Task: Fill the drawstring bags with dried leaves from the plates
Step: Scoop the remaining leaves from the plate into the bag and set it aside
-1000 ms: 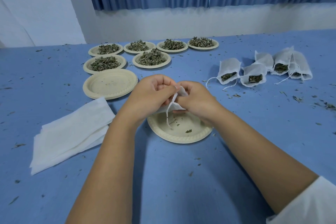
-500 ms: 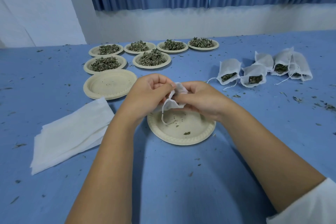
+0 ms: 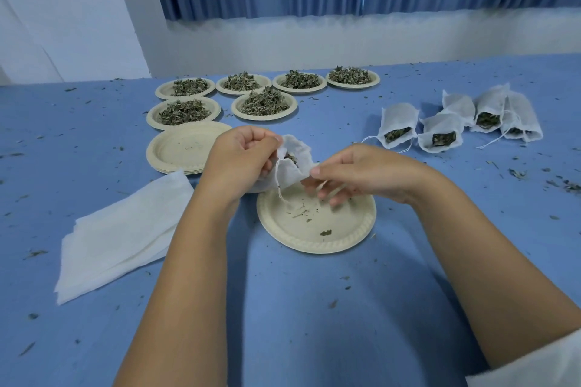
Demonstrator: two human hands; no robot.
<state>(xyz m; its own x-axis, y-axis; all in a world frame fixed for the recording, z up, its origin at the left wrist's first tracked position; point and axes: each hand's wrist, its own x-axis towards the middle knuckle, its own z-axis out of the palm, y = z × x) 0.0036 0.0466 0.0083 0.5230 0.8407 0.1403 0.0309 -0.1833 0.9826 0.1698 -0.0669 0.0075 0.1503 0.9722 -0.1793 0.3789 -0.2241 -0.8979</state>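
My left hand (image 3: 239, 160) grips a white drawstring bag (image 3: 294, 163) with dried leaves showing in its open mouth, held above a nearly bare paper plate (image 3: 317, 223). My right hand (image 3: 361, 174) pinches the bag's right edge between thumb and fingers. The bag's string (image 3: 283, 198) dangles onto the plate. Several plates heaped with dried leaves (image 3: 264, 102) stand at the back. Several filled bags (image 3: 440, 132) lie to the right.
A stack of emptied plates (image 3: 182, 151) sits left of my hands. A pile of flat unfilled bags (image 3: 122, 236) lies at the near left. Leaf crumbs are scattered over the blue table (image 3: 314, 308). A wall and blue curtain stand behind.
My hands have drawn apart, the right one moving right, and the bag's mouth now shows between them with leaves inside.
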